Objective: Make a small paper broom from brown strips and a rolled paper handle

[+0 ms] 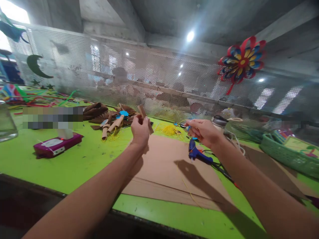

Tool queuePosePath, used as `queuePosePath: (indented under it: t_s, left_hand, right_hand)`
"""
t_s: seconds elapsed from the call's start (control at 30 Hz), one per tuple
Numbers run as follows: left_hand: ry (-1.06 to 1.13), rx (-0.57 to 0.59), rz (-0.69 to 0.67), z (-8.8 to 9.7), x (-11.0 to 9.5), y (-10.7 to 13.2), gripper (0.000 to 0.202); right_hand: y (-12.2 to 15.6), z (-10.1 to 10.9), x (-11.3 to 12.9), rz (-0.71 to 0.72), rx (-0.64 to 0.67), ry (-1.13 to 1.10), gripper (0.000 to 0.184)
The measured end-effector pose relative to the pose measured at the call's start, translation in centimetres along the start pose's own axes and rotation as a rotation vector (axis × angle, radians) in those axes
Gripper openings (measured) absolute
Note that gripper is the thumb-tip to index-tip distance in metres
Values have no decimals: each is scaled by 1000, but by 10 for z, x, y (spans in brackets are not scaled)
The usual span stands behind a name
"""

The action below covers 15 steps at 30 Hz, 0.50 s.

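My left hand (140,132) is closed on a brown paper roll (142,112), held tilted above the brown paper sheets (161,162). Over on the right, my right hand (203,131) is pinched around a small blue piece (188,128), which its fingers partly cover. Just below that hand lies a blue glue gun (198,153) with its cord running right. Loose yellow strands (169,129) are heaped behind the sheets, between my hands. Left of my left hand are brown paper rolls (116,124), one topped with a blue paper cutout (123,114).
A purple tissue box (58,145) stands on the green table (94,166) at left, with a clear jar (6,122) at the edge. A green basket (289,154) and dark brown sheet (271,169) lie right. Behind rises a perforated metal screen (154,76); a paper flower (243,63) hangs there.
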State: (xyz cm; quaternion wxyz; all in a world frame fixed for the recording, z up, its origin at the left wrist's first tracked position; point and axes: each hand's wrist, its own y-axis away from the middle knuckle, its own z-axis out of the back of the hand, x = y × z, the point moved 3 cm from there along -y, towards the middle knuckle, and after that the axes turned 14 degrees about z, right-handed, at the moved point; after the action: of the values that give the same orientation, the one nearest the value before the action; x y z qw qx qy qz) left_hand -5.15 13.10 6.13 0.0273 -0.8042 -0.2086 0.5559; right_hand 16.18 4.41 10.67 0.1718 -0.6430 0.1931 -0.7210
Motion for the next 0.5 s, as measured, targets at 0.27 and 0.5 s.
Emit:
queuePosePath:
  t_s: [0.27,0.5]
  left_hand:
    - [34,472,406,-24,10,37,7]
    - [54,886,650,-43,5,91,11]
  right_hand:
    - [40,-24,33,-67,428,79,17]
    - [41,-30,25,-19,495,562,27]
